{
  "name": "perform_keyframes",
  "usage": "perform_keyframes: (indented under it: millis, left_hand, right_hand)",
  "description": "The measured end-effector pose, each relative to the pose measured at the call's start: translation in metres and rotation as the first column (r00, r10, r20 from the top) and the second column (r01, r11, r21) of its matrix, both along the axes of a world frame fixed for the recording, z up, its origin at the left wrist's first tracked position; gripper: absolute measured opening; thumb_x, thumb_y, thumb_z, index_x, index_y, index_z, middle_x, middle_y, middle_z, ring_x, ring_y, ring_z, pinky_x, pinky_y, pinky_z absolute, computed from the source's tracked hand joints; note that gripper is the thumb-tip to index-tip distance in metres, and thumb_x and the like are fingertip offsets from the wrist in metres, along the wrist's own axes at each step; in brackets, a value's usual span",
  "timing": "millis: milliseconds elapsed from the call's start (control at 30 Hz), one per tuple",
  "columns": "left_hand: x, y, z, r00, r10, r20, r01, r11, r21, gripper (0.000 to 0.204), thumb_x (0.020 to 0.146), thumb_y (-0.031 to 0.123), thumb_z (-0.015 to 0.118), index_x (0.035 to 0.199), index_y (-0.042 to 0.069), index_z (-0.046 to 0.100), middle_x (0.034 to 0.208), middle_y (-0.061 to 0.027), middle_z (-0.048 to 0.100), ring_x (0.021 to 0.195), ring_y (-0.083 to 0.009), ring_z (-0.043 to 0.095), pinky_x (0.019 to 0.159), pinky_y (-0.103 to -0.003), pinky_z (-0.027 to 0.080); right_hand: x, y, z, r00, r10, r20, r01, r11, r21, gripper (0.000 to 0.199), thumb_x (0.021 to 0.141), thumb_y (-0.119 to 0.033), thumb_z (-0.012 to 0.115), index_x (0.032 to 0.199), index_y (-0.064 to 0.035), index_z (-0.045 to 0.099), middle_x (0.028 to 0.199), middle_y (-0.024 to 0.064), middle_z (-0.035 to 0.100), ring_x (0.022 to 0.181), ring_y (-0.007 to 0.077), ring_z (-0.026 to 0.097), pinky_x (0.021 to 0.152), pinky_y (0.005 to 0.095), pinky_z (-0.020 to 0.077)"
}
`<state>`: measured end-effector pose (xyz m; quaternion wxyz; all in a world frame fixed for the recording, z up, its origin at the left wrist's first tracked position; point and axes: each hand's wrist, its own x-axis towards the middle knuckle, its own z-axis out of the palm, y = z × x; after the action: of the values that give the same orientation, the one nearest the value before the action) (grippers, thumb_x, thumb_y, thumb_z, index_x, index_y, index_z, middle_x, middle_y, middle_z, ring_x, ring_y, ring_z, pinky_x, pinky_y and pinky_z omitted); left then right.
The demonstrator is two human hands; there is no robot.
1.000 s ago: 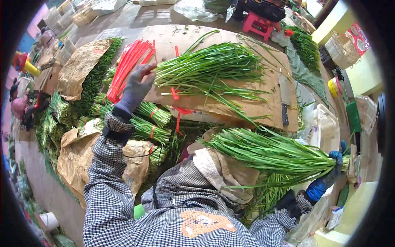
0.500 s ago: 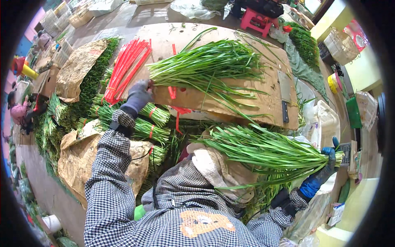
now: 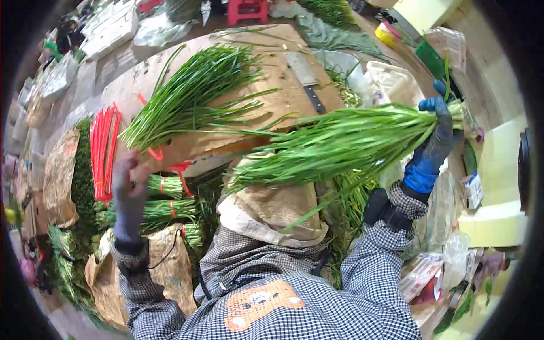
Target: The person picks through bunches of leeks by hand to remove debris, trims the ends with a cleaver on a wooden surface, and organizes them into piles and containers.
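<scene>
Closest to me, by the worker's own clock with twelve straight ahead, a checked garment (image 3: 317,317) and a pale lap cloth (image 3: 275,207) fill the near side. Brown paper (image 3: 170,277) lies rumpled at nine. Toward ten, the gloved left hand (image 3: 129,187) is blurred, thumb standing apart from bent fingers; tied green bundles (image 3: 173,209) sit just beside it, and red strips (image 3: 105,150) lie a little farther out. Between one and two, the right hand (image 3: 439,122), in a blue glove, is closed round the pale ends of a leafy bunch (image 3: 340,141), whose blades trail back over the lap cloth.

Beyond, a cardboard sheet (image 3: 277,73) carries a loose pile of greens (image 3: 192,85) at eleven and a cleaver (image 3: 303,71) near twelve. Toward one stands a cream crate (image 3: 391,79); I can't make out its contents. Farther that way are a green bin (image 3: 430,59) and a yellow bucket (image 3: 388,35), insides unclear from here. White boxes (image 3: 110,31) stand at eleven, a pink stool (image 3: 247,11) at twelve.
</scene>
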<state>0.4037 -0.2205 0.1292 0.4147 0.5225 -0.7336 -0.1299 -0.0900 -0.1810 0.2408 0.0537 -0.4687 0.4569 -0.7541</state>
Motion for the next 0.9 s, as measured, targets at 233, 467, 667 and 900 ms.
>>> perform_keyframes:
  millis: [233, 467, 667, 900]
  left_hand:
    - [-0.218, 0.088, 0.057, 0.218, -0.742, -0.634, 0.961, 0.049, 0.274, 0.095, 0.067, 0.024, 0.078, 0.137, 0.0, 0.018, 0.135, -0.0156, 0.034, 0.125, -0.0222, 0.032, 0.104, -0.035, 0.024]
    - [-0.32, 0.081, 0.035, 0.045, -0.296, -0.954, 0.99, -0.111, 0.081, 0.075, 0.082, 0.058, 0.045, 0.134, 0.006, 0.03, 0.132, -0.0148, 0.036, 0.117, -0.0251, 0.041, 0.1, -0.039, 0.031]
    - [-0.346, 0.077, 0.077, -0.138, 0.231, -0.963, 0.934, -0.294, -0.205, 0.09, 0.067, 0.081, 0.035, 0.127, 0.014, 0.039, 0.122, -0.01, 0.048, 0.107, -0.0254, 0.05, 0.091, -0.048, 0.038]
    - [-0.366, 0.035, 0.058, -0.342, 0.457, -0.821, 0.932, 0.052, -0.359, 0.053, 0.08, 0.052, 0.054, 0.107, 0.006, 0.054, 0.101, -0.0115, 0.061, 0.092, -0.0294, 0.058, 0.087, -0.047, 0.044]
  right_hand:
    - [0.046, 0.009, 0.049, 0.995, 0.005, -0.095, -0.016, 0.993, -0.116, 0.028, 0.073, -0.01, 0.067, 0.097, 0.0027, 0.061, 0.075, 0.0069, 0.062, 0.059, 0.0119, 0.059, 0.059, 0.0243, 0.0477]
    - [0.046, 0.061, 0.064, 0.979, 0.191, -0.075, -0.202, 0.964, -0.175, 0.03, 0.075, -0.009, 0.063, 0.099, 0.0066, 0.057, 0.069, 0.006, 0.059, 0.057, 0.0123, 0.056, 0.057, 0.0249, 0.0477]
    - [0.042, 0.111, 0.037, 0.966, 0.227, 0.12, -0.189, 0.944, -0.27, 0.035, 0.075, -0.01, 0.062, 0.104, 0.0074, 0.052, 0.069, 0.004, 0.052, 0.06, 0.0114, 0.051, 0.059, 0.0279, 0.0466]
    - [0.036, 0.169, 0.006, 0.93, 0.251, 0.267, -0.169, 0.941, -0.295, 0.038, 0.076, -0.014, 0.063, 0.106, 0.0073, 0.051, 0.069, 0.0008, 0.048, 0.061, 0.0107, 0.046, 0.058, 0.0259, 0.0423]
